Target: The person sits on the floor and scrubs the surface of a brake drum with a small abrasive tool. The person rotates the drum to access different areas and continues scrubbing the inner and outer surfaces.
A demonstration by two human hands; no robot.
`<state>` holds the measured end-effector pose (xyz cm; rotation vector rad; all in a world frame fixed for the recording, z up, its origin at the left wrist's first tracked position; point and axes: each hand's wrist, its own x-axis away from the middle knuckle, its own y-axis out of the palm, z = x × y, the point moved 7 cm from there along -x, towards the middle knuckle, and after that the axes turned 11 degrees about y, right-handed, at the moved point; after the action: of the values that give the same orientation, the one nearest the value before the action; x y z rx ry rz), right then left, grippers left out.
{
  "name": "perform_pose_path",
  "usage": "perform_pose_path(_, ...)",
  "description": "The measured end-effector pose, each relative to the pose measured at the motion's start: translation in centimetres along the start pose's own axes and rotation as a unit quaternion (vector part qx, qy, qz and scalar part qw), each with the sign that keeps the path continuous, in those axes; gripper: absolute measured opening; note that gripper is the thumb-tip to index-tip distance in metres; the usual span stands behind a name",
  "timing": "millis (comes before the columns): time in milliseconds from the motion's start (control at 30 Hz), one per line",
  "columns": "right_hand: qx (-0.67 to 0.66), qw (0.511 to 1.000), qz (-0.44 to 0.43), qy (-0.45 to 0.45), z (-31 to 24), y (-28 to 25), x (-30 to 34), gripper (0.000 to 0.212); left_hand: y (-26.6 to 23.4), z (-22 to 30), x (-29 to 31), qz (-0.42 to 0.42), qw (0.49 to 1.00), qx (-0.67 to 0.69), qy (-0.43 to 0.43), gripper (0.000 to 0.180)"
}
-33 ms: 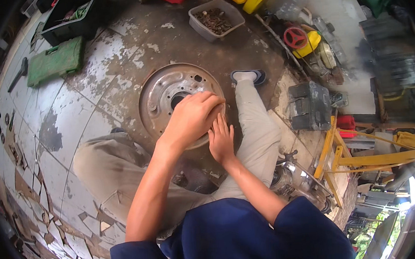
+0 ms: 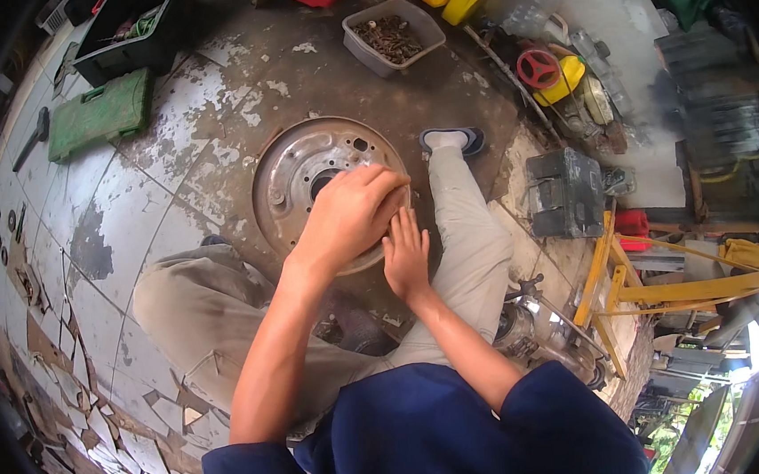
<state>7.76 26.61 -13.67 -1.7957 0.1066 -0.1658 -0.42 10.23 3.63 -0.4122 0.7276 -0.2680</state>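
Note:
A round, rusty metal brake backing plate (image 2: pixel 282 175) with a raised rim, a central hole and smaller holes lies on the floor between my legs. Over its right side is my left hand (image 2: pixel 352 211), its fingers curled and closed near the rim. The palm faces away, so whatever those fingers hold, if anything, is hidden. Just below and to the right, my right hand (image 2: pixel 407 254) has its fingers stretched out, tips close to the left hand's fingers at the plate's edge. Both hands cover the right part of the plate.
A grey tub (image 2: pixel 393 40) of small rusty metal pieces stands beyond the plate. At far left are a green case (image 2: pixel 101 116), a black crate (image 2: pixel 129 52) and a hammer (image 2: pixel 31 140). A black toolbox (image 2: pixel 565 194) and yellow frame (image 2: pixel 669 291) stand right. Broken tiles lie lower left.

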Motion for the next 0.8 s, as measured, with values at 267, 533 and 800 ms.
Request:
perform_pose_path(267,-0.054,0.998,-0.005,0.032,0.8,-1.1,-5.0,0.051,-2.6,-0.9,-1.3,0.179,0.98,0.072,-0.043,0.02)
perform_pose_path(533,0.06,0.998,0.012,-0.025,1.4,0.3,-5.6,0.056,-3.8,-1.5,-0.4,0.232,0.964,0.105,-0.079,0.019)
perform_pose_path(800,0.125,0.988,-0.031,-0.09,1.7,-1.3,-6.3,0.064,-3.3,-1.8,-0.2,0.218,0.964,0.113,-0.1,0.018)
